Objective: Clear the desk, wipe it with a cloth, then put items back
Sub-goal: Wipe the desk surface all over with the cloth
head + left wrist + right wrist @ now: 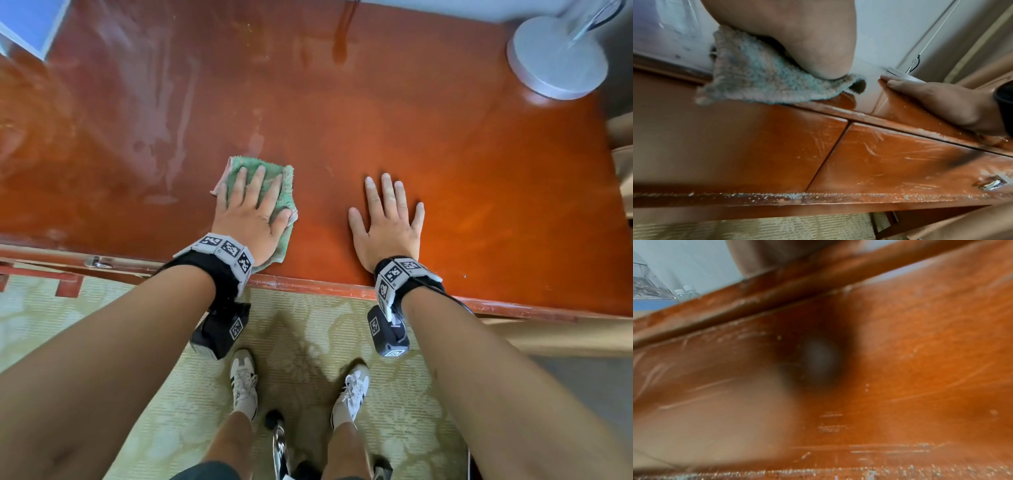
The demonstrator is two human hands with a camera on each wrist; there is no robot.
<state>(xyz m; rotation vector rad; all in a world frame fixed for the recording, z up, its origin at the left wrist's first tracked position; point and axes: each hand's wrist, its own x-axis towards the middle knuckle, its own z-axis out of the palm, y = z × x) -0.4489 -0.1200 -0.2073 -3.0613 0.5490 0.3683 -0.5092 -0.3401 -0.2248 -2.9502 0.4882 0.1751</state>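
A folded green cloth [286,192] lies on the reddish-brown desk [411,144] near its front edge. My left hand [251,205] presses flat on the cloth with straight, spread fingers. In the left wrist view the cloth [756,81] bulges out from under my palm at the desk's edge. My right hand [387,219] rests flat on the bare desk top to the right of the cloth, fingers spread, holding nothing; the left wrist view shows that right hand [941,100] too. Damp streaks [164,130] mark the desk's left half. The right wrist view is blurred and shows only the desk front [920,353].
A round grey lamp base [556,58] stands at the desk's back right corner. A blue-and-white object [30,24] juts in at the back left. Scratched drawer fronts [890,162] with a metal handle [990,184] sit below the desk top. My feet stand on a patterned carpet [154,394].
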